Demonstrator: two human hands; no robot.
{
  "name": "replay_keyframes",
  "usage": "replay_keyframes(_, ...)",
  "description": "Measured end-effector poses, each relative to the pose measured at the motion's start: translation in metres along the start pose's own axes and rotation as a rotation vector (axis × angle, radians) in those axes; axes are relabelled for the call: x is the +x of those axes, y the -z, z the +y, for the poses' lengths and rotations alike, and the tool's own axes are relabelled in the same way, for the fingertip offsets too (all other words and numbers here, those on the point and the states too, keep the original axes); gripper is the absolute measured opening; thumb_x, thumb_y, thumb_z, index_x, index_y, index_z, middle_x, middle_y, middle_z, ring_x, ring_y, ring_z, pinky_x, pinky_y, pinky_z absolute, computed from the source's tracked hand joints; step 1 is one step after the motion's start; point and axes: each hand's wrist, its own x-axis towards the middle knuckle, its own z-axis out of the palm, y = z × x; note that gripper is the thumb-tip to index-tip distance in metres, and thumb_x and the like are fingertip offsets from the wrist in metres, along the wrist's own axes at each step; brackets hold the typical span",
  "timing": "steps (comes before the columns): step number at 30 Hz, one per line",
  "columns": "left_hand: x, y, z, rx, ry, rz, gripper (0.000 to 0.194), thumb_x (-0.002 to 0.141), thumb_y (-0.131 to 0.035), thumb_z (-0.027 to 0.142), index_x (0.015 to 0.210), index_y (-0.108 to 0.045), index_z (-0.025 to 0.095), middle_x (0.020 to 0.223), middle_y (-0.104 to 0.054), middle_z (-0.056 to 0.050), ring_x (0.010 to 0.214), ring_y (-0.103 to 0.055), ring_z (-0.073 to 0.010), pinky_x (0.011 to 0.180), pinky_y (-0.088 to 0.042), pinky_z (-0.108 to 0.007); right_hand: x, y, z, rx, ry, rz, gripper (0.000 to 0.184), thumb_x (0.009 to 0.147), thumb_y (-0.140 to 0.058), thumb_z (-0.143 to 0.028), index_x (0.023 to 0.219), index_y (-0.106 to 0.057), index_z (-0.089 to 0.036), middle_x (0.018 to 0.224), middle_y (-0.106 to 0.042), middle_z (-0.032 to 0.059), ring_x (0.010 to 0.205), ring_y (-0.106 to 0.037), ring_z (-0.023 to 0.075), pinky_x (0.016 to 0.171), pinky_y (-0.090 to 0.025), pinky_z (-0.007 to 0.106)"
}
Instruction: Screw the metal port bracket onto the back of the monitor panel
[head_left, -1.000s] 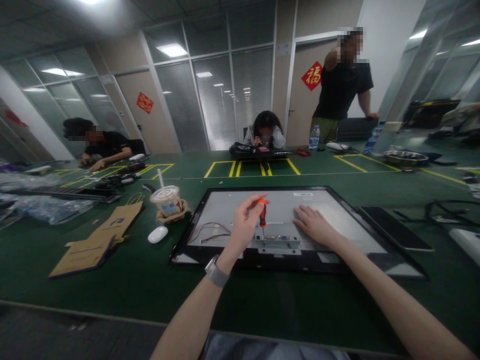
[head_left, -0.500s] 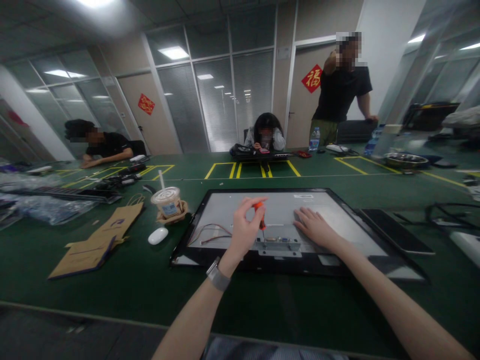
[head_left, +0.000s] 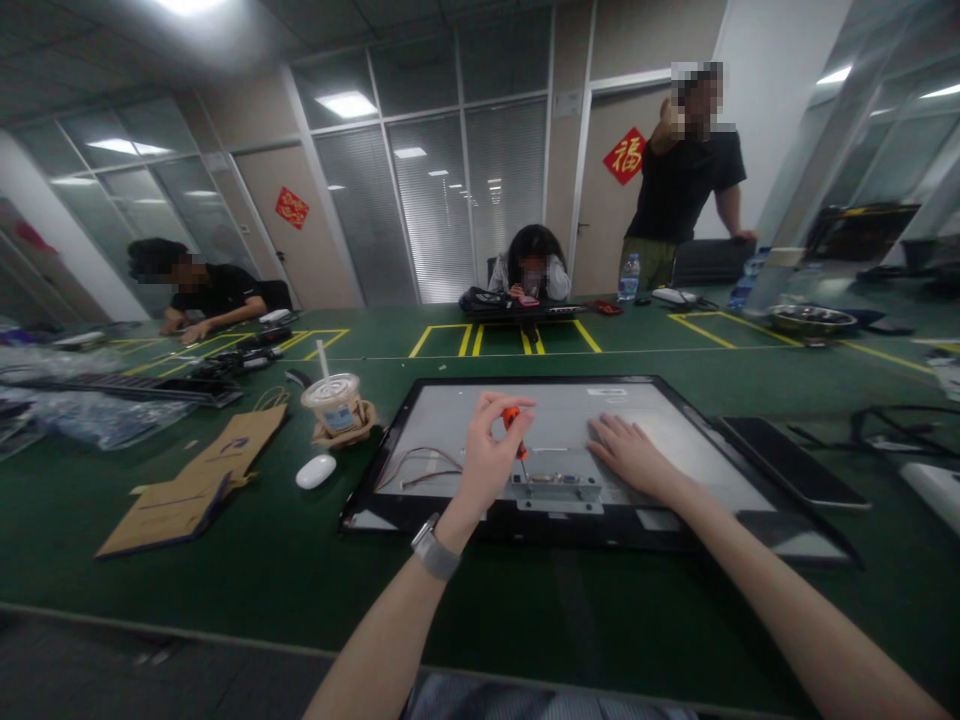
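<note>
Clearly, a screwdriver is gripped by the left hand, its orange handle pinched between thumb and fingers. Its long axis is held nearly upright, tilted slightly, and its shaft is pointed down at the left end of a metal bracket on the near side of the panel; whether a screw is met by the tip cannot be told. The bracket is set lengthwise along the panel's near edge, to the right of the left hand, which is the nearer one to that end. The right hand is laid flat on the panel, unclenched and holding nothing. Left of the panel, a mouse, a cup and a paper bag are placed.
</note>
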Motion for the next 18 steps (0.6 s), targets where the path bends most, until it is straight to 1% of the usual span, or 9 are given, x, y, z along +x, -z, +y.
replay_keyframes(2,-0.0007,-0.0004,0.0011,-0.030,0.006,-0.019,0.023,0.096,-0.056,0.030,0.105,-0.076,0.022,0.111,-0.061,-0.008,0.099,-0.060,-0.0186,0.094,-0.049,-0.033,-0.0001,-0.0002,-0.0006,-0.005,-0.006,-0.006,0.057,0.102,-0.031,-0.045,0.149,-0.050,-0.017,0.156,-0.047,0.0183,0.145,-0.041,0.0345,0.116,-0.033,0.054)
replay_keyframes(4,-0.0010,-0.0007,0.0013,-0.088,0.025,-0.068,0.030,0.100,-0.047,0.026,0.115,-0.073,0.022,0.120,-0.063,-0.009,0.108,-0.062,-0.0197,0.101,-0.047,-0.035,-0.0004,-0.0004,-0.0008,-0.016,-0.009,-0.014,0.058,0.103,-0.030,-0.045,0.149,-0.050,-0.016,0.157,-0.047,0.0179,0.145,-0.041,0.0342,0.117,-0.033,0.052)
replay_keyframes(5,-0.0010,-0.0008,0.0008,-0.120,0.043,-0.095,0.031,0.101,-0.046,0.026,0.120,-0.070,0.022,0.119,-0.065,-0.009,0.107,-0.063,-0.0196,0.101,-0.047,-0.036,-0.0004,-0.0007,-0.0007,-0.020,-0.009,-0.014,0.058,0.103,-0.029,-0.045,0.149,-0.050,-0.016,0.157,-0.047,0.0179,0.145,-0.041,0.0343,0.117,-0.033,0.052)
replay_keyframes(7,-0.0012,-0.0014,-0.0011,-0.156,0.072,-0.119,0.030,0.099,-0.051,0.027,0.124,-0.067,0.021,0.110,-0.068,-0.009,0.098,-0.065,-0.0188,0.095,-0.050,-0.035,-0.0003,-0.0018,0.0000,-0.028,-0.005,-0.008,0.058,0.103,-0.029,-0.045,0.149,-0.050,-0.016,0.156,-0.047,0.0178,0.144,-0.042,0.0345,0.116,-0.034,0.052)
replay_keyframes(10,-0.0014,-0.0021,-0.0041,-0.097,0.020,-0.079,0.021,0.092,-0.064,0.026,0.110,-0.073,0.020,0.098,-0.064,-0.006,0.088,-0.062,-0.0163,0.084,-0.051,-0.030,0.0005,-0.0047,0.0017,-0.031,0.007,0.007,0.057,0.103,-0.030,-0.045,0.148,-0.051,-0.018,0.156,-0.048,0.0172,0.144,-0.043,0.0343,0.115,-0.035,0.053)
replay_keyframes(12,-0.0014,-0.0019,-0.0040,-0.040,-0.025,-0.039,0.015,0.089,-0.068,0.026,0.100,-0.076,0.020,0.093,-0.059,-0.004,0.085,-0.058,-0.0153,0.082,-0.050,-0.028,0.0012,-0.0065,0.0027,-0.025,0.012,0.014,0.056,0.103,-0.031,-0.044,0.147,-0.052,-0.018,0.155,-0.049,0.0181,0.143,-0.044,0.0350,0.114,-0.035,0.055)
replay_keyframes(14,-0.0011,-0.0010,-0.0021,-0.026,-0.029,-0.023,0.017,0.092,-0.064,0.028,0.101,-0.077,0.020,0.096,-0.058,-0.005,0.087,-0.058,-0.0157,0.083,-0.050,-0.029,0.0017,-0.0074,0.0033,-0.019,0.013,0.015,0.056,0.102,-0.032,-0.044,0.147,-0.052,-0.017,0.155,-0.049,0.0190,0.142,-0.045,0.0355,0.114,-0.035,0.055)
replay_keyframes(17,0.0000,0.0006,0.0003,-0.084,-0.001,-0.061,0.029,0.099,-0.048,0.026,0.109,-0.075,0.020,0.108,-0.064,-0.008,0.097,-0.062,-0.0177,0.092,-0.049,-0.032,0.0017,-0.0071,0.0034,-0.021,0.004,0.008,0.057,0.103,-0.030,-0.046,0.148,-0.052,-0.018,0.155,-0.049,0.0181,0.143,-0.044,0.0346,0.115,-0.035,0.053)
replay_keyframes(18,0.0004,0.0008,0.0003,-0.114,0.017,-0.073,0.031,0.100,-0.045,0.025,0.114,-0.073,0.020,0.109,-0.066,-0.008,0.098,-0.063,-0.0181,0.093,-0.049,-0.033,0.0017,-0.0069,0.0034,-0.023,0.002,0.005,0.057,0.103,-0.030,-0.047,0.148,-0.051,-0.018,0.155,-0.049,0.0177,0.143,-0.043,0.0344,0.115,-0.034,0.053)
